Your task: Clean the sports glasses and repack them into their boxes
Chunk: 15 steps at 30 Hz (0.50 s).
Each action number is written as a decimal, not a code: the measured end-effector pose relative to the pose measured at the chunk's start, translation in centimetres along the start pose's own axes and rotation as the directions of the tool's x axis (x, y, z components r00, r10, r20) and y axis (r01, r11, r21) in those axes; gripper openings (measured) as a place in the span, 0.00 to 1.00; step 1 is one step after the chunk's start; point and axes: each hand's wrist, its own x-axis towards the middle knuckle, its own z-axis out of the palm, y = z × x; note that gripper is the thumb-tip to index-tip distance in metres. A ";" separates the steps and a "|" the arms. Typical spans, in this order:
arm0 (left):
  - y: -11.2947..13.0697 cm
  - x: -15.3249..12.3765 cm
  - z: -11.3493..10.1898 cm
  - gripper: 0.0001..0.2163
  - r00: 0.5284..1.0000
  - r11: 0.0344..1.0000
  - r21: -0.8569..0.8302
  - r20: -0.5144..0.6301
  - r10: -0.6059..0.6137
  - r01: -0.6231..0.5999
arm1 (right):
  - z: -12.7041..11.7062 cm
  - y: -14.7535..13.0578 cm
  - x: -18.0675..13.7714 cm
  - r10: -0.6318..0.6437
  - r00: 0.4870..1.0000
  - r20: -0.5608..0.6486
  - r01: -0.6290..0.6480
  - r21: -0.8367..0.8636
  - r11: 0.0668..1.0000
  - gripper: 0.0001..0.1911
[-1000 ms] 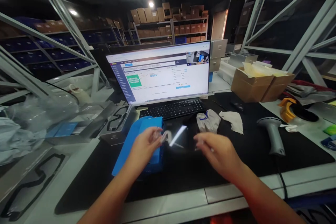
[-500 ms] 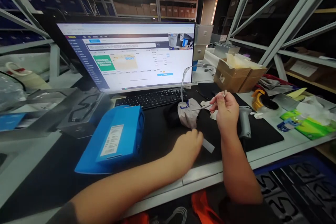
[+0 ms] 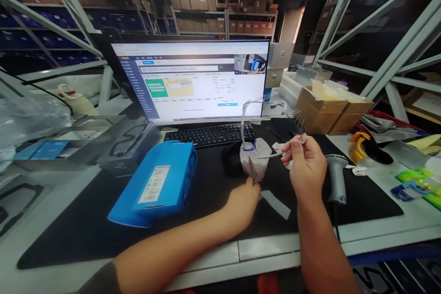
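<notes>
At the far left we have crinkled, see-through plastic beside an open grey carton with smooth blue card inside, and next to it a glossy, squared grey box printed with a dark outline. The blue box lies on the matte black mat, smooth and wedge-like, with a white printed label on its near face. Behind it sit the ridged keyboard and the flat, shiny monitor. Our left hand pinches the lower edge of the pouch, a soft, pale grey cloth bag over the middle of the mat, its creases drawn down toward our fingertips and a blue drawstring at its mouth. From beside that mouth a thin white cable rises and curves rightward in front of the screen. Just below lies a pale, flat strip. Our right hand holds thumb and fingers pressed together on a slim grey cord that reaches left to the pouch. Farther right are the rounded hard-plastic scanner, brown cardboard cartons and the curved yellow tape dispenser. A second ago our hands were apart over the mat, and the pouch lay untouched near the keyboard; now both are at work on it and its cord, and the blue box's label shows clear of our arm.
</notes>
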 end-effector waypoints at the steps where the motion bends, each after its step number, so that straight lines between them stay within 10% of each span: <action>1: -0.1 -0.4 0.1 0.11 1.000 1.000 -0.022 -0.015 0.005 -0.005 | 0.0 0.0 0.0 -0.003 1.000 -0.003 0.003 -0.003 1.000 0.16; 10: -5.8 -5.9 -3.7 0.04 0.957 0.944 -0.329 -0.260 -0.129 0.038 | 0.3 -0.5 -0.6 -0.003 1.000 0.029 0.002 0.011 1.000 0.16; 15: -9.4 -8.2 -6.1 0.14 0.767 0.980 -0.201 -0.628 -0.132 0.004 | 1.2 -0.4 -2.1 0.054 0.987 0.149 -0.067 0.078 0.995 0.15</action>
